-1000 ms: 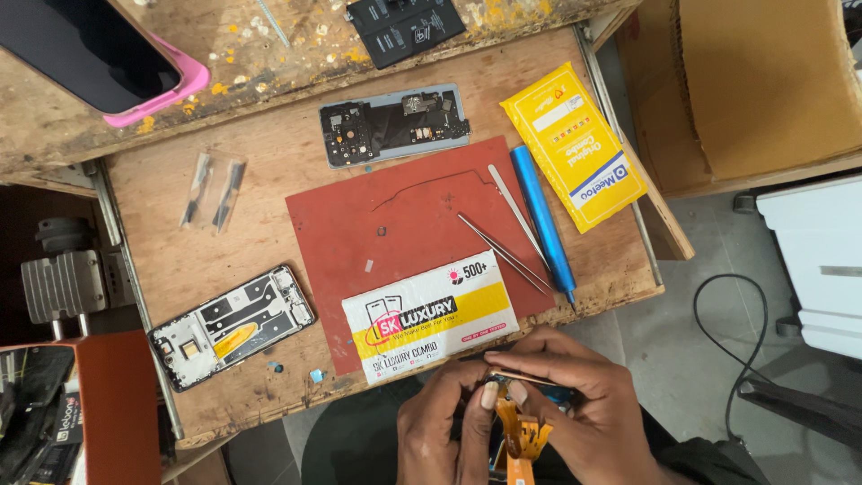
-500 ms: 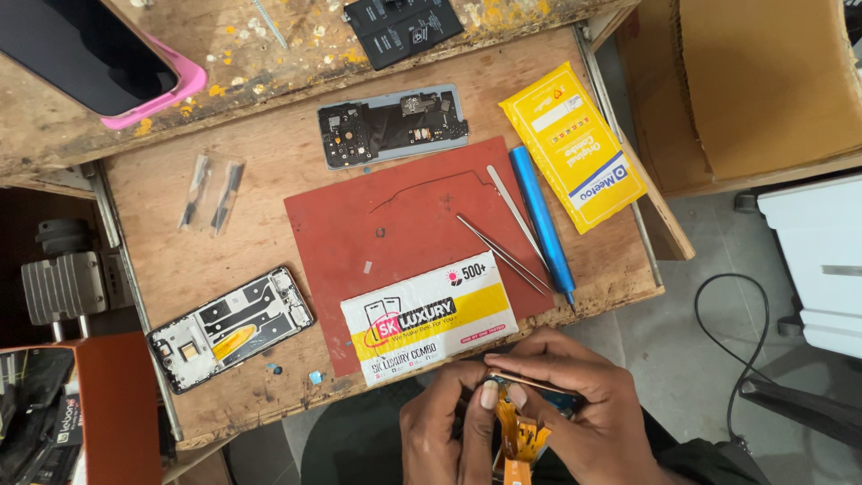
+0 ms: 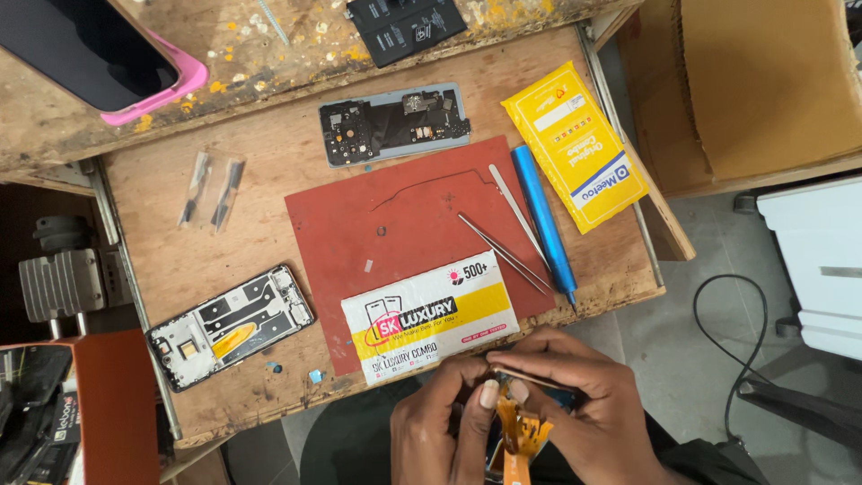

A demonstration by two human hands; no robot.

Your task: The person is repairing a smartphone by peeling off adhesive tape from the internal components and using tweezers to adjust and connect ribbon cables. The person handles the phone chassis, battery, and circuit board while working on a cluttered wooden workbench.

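My left hand (image 3: 440,427) and my right hand (image 3: 579,404) are close together below the front edge of the wooden work tray (image 3: 171,260). Between them hangs an orange flex cable (image 3: 519,440), which my left fingers pinch. A thin metal tool (image 3: 530,378) lies in my right hand, its tip at the cable's top. A small dark part behind the cable is mostly hidden by my fingers.
A red mat (image 3: 404,233) carries a white and yellow packet (image 3: 429,316), tweezers (image 3: 501,251), a metal pry tool (image 3: 514,207) and a blue screwdriver (image 3: 542,224). Nearby lie an opened phone frame (image 3: 229,325), a phone back half (image 3: 395,123), a yellow pouch (image 3: 575,144), a battery (image 3: 406,27) and a pink-cased phone (image 3: 99,54).
My hands have barely moved; the fingers shifted slightly on the cable and the tool. Everything on the tray is where it was.
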